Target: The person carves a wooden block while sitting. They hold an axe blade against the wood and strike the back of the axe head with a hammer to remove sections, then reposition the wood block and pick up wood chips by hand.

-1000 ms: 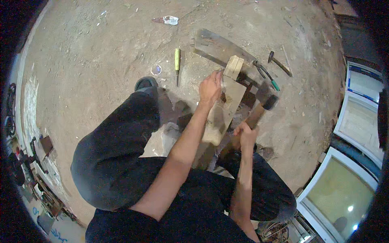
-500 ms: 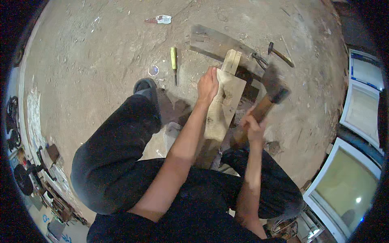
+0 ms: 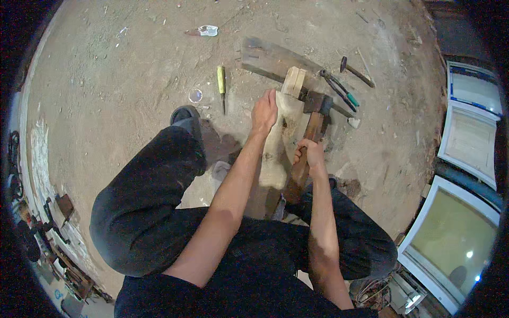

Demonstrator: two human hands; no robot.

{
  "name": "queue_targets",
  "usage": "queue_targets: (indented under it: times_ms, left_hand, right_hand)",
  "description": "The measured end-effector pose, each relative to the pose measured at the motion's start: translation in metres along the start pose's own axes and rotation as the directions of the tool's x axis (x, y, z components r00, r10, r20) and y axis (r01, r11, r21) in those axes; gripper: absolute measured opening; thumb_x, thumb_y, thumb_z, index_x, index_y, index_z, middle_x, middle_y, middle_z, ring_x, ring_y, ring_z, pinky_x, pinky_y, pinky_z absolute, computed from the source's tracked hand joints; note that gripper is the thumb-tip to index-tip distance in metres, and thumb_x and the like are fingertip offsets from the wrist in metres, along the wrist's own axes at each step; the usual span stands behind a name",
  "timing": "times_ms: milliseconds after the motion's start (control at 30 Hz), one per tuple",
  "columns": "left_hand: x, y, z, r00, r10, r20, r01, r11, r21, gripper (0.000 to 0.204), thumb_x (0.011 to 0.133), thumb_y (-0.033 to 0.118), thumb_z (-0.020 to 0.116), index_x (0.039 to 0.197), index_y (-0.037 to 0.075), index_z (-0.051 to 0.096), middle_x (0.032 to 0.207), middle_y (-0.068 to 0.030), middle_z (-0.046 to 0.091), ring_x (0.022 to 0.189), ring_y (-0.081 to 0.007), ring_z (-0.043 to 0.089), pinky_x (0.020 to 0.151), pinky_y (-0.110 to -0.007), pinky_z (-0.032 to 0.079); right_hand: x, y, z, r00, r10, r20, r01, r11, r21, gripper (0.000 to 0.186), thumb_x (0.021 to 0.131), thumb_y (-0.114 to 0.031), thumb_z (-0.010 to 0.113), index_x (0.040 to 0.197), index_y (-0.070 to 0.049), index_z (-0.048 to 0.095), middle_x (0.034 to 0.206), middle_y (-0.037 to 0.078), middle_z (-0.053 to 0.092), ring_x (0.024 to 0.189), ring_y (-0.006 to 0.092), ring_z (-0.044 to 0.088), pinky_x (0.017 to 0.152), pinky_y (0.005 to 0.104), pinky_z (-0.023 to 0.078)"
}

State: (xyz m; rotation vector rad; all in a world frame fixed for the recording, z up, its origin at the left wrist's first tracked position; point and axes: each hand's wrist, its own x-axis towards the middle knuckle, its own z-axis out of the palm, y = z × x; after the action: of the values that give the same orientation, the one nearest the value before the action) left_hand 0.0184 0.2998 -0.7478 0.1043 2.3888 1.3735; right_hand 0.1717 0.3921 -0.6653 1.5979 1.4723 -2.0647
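Note:
A pale wooden block (image 3: 275, 153) with knots stretches away from me between my legs. Beyond its far end shows a narrower light piece of wood (image 3: 292, 82); whether the two are joined I cannot tell. My left hand (image 3: 264, 112) grips the block's left edge near that far end. In my right hand (image 3: 310, 152) is a heavy hammer (image 3: 318, 104), held partway along its thick wooden handle. Its blocky dark metal head is over the block's far right side; whether they touch is unclear.
A weathered plank (image 3: 270, 59) lies behind the block. Green-handled pliers (image 3: 342, 91) and a smaller hammer (image 3: 358, 72) are at the far right, a yellow-handled screwdriver (image 3: 221, 87) at the left. Framed glass panes (image 3: 450, 238) line the right side.
My right hand has brought the hammer head left, from out beside the block to its far right side. My left hand keeps its hold. The pliers' green handles have come into sight.

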Motion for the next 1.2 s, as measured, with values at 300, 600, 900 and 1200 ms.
queue_targets:
  times_ms: [300,600,900,1200]
  left_hand:
    - [0.001,-0.003,0.000,1.000,0.006,0.017,-0.007,0.999,0.031,0.047,0.105,0.043,0.032,0.121,0.010,0.060,0.101,-0.0280,0.067,0.098,-0.0480,0.063,0.085,-0.056,0.048]
    - [-0.002,0.003,-0.007,0.998,-0.036,0.053,0.033,0.998,0.053,0.051,0.105,0.044,0.029,0.124,0.008,0.060,0.105,-0.0295,0.066,0.101,-0.0475,0.062,0.089,-0.055,0.045]
    - [0.001,-0.016,0.005,0.991,0.124,-0.045,-0.127,0.990,-0.065,0.054,0.105,0.043,0.027,0.121,0.004,0.061,0.107,-0.0300,0.065,0.102,-0.0485,0.060,0.088,-0.055,0.045]
    - [0.007,-0.009,0.004,1.000,0.018,-0.017,-0.019,0.998,-0.056,0.056,0.105,0.044,0.026,0.118,0.002,0.062,0.114,-0.0279,0.064,0.110,-0.0478,0.057,0.093,-0.054,0.042]
  right_hand:
    - [-0.028,0.003,0.006,0.859,-0.503,-0.096,0.505,0.863,-0.003,0.010,0.081,-0.008,0.058,0.080,-0.001,0.052,0.059,0.009,0.051,0.049,0.0196,0.052,0.050,0.0343,0.045]
    - [-0.022,0.007,0.008,0.927,-0.375,-0.023,0.361,0.904,-0.228,0.011,0.079,-0.007,0.059,0.072,0.000,0.054,0.056,0.008,0.055,0.045,0.0179,0.053,0.046,0.0327,0.042]
    - [-0.017,0.057,-0.012,0.938,-0.324,-0.127,0.245,0.874,-0.419,0.014,0.082,-0.005,0.057,0.069,-0.001,0.055,0.053,0.008,0.055,0.045,0.0168,0.053,0.045,0.0322,0.040]
    - [-0.056,0.008,0.009,0.978,-0.200,-0.051,0.181,0.948,-0.261,0.015,0.079,-0.013,0.060,0.071,-0.001,0.057,0.057,0.007,0.056,0.047,0.0175,0.054,0.048,0.0314,0.042]
